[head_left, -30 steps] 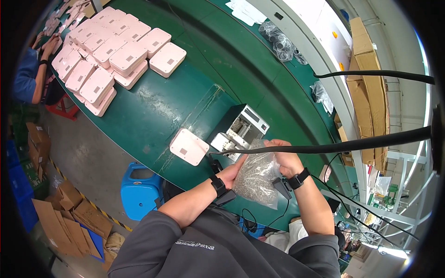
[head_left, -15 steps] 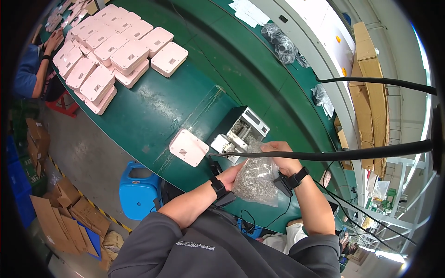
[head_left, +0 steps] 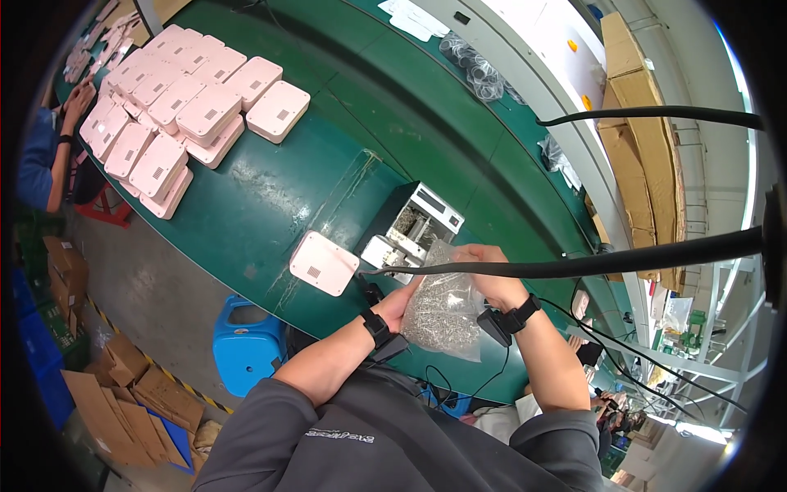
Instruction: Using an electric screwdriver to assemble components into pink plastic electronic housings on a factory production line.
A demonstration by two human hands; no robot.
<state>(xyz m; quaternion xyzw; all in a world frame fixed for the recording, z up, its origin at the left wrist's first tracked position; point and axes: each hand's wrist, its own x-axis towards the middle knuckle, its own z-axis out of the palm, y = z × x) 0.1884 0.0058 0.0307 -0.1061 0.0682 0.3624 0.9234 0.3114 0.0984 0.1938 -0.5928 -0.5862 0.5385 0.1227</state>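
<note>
Between my two hands is a clear plastic bag (head_left: 443, 316) full of small metal pieces, probably screws. My left hand (head_left: 398, 304) is closed against the bag's left side, its fingers partly hidden behind it. On the upper right edge, my right hand (head_left: 492, 277) grips the plastic. Just beyond the bag stands a small black and white box-shaped machine (head_left: 426, 211) with an open top and metal pieces inside; the bag's upper end reaches its near edge. A pale pink square case (head_left: 325, 262) with a vent grid lies left of the machine.
Many pink cases (head_left: 211, 111) are stacked at the far left of the green table (head_left: 270, 184). A thick black cable (head_left: 590, 269) crosses in front of my right hand. A blue stool (head_left: 246, 348) stands below the table edge. Another person's hand (head_left: 79, 100) is at the far left.
The whole view has shifted slightly, so the table and cases appear further left. Both hands still hold the bag near the machine.
</note>
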